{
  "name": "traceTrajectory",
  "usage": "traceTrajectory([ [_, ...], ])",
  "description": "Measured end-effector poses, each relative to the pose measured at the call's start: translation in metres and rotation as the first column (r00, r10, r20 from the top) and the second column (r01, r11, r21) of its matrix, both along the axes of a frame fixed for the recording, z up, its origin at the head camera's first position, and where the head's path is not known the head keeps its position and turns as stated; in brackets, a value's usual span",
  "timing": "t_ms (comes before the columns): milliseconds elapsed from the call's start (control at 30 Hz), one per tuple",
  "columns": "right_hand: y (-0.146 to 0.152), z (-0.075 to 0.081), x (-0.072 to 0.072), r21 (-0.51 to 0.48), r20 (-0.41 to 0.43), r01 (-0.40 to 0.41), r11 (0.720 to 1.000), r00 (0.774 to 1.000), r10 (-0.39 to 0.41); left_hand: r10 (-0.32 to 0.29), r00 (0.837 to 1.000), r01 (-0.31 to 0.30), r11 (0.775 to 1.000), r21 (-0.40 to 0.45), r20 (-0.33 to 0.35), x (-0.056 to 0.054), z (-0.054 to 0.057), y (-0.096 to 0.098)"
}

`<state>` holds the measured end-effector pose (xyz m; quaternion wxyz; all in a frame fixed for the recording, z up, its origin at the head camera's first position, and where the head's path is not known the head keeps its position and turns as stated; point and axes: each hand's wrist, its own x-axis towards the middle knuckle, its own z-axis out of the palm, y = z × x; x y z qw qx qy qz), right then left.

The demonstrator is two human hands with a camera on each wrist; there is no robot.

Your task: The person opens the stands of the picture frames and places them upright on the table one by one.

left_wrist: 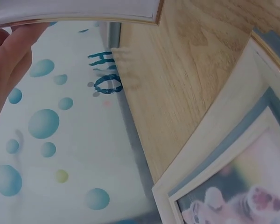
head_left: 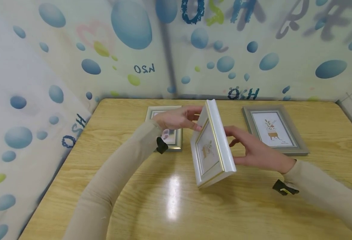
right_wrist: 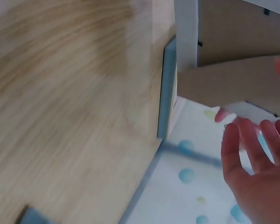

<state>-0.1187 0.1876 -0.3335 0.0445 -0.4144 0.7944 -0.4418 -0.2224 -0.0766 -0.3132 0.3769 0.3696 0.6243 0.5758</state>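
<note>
The right hand (right_wrist: 263, 175) is near the white frame's (right_wrist: 187, 32) brown back (right_wrist: 233, 32).

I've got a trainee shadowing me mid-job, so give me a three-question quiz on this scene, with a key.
1. Which hand's thumb is on the front of the white, gold-trimmed rectangular picture frame?
2. True or false: that frame lies flat on the light wood-grain table.
3. What does the grey rectangular picture frame on the right show: A) kitten, B) potted plant, C) boat?

Key: 1. The left hand. 2. False; it is tilted up. 3. B.
</note>
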Motion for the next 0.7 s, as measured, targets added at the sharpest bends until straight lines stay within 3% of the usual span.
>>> traceTrajectory([
  [267, -0.019, -0.009, 0.001, -0.026, 0.044, 0.001, 1.000, 0.999, 0.000, -0.023, 1.000, 0.023, 0.999, 0.031, 0.016, -0.002, -0.002, 0.002],
  [533, -0.029, -0.007, -0.001, -0.010, 0.094, -0.003, 1.000, 0.996, 0.004, -0.065, 0.997, 0.061, 0.994, 0.088, 0.040, -0.001, -0.005, 0.004],
  [700, -0.032, -0.015, -0.002, -0.052, 0.022, 0.006, 0.999, 1.000, -0.005, -0.077, 0.997, 0.075, 0.995, 0.064, 0.019, 0.000, -0.002, 0.006],
])
